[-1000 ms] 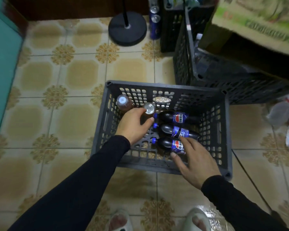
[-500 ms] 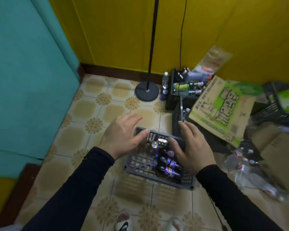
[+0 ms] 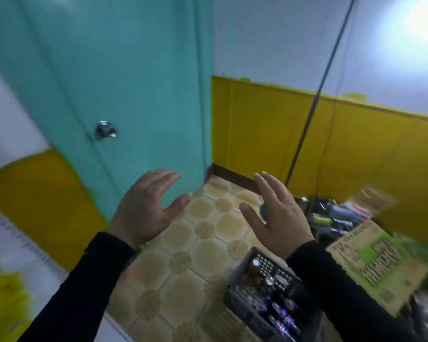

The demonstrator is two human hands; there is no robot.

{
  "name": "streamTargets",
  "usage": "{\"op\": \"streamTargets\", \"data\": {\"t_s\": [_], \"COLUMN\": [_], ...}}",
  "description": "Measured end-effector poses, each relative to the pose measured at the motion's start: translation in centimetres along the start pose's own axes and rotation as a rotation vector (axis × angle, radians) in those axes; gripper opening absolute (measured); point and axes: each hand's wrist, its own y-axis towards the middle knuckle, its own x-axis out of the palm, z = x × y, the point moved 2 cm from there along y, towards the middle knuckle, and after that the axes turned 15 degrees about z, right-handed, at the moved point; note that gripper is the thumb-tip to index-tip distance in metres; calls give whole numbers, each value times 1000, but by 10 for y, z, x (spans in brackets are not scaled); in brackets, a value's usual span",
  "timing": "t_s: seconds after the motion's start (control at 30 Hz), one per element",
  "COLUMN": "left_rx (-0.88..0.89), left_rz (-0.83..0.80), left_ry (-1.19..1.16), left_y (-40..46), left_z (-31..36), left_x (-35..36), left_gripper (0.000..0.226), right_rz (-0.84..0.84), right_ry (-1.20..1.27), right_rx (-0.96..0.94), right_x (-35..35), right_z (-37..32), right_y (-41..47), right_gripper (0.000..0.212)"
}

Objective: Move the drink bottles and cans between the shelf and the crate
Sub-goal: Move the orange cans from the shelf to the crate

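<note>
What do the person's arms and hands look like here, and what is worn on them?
Both arms are covered by long black sleeves, the left sleeve and the right sleeve, each ending at the wrist in a snug cuff. The fabric looks plain, with no visible markings. The left hand and the right hand are bare: no gloves, and no rings or watch can be seen.

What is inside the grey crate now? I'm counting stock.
The grey crate holds blue-labelled cola bottles and two upright brown bottles. The right sleeve covers its far side.
</note>
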Motion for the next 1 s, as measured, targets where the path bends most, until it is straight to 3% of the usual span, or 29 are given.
{"op": "streamTargets", "data": {"t_s": [0.27, 0.47, 0.77, 1.0], "left_rx": [-233, -375, -541, -682], "left_rz": [323, 491, 566, 582], "left_ry": [285, 440, 557, 504], "left_y": [-104, -182, -299, -323], "left_z": [-6, -26, -100, -159], "left_x": [-214, -335, -451, -485], "left_gripper": [65, 69, 62, 56], "right_rz": [-32, -35, -33, -183], "right_ry": [297, 491, 631, 612], "right_rx": [-315, -500, -633, -570], "right_x": [-10, 1, 47, 83], "right_z": [-180, -309, -488, -560], "right_y": [11, -12, -70, -99], "right_gripper": [76, 70, 67, 68]}}
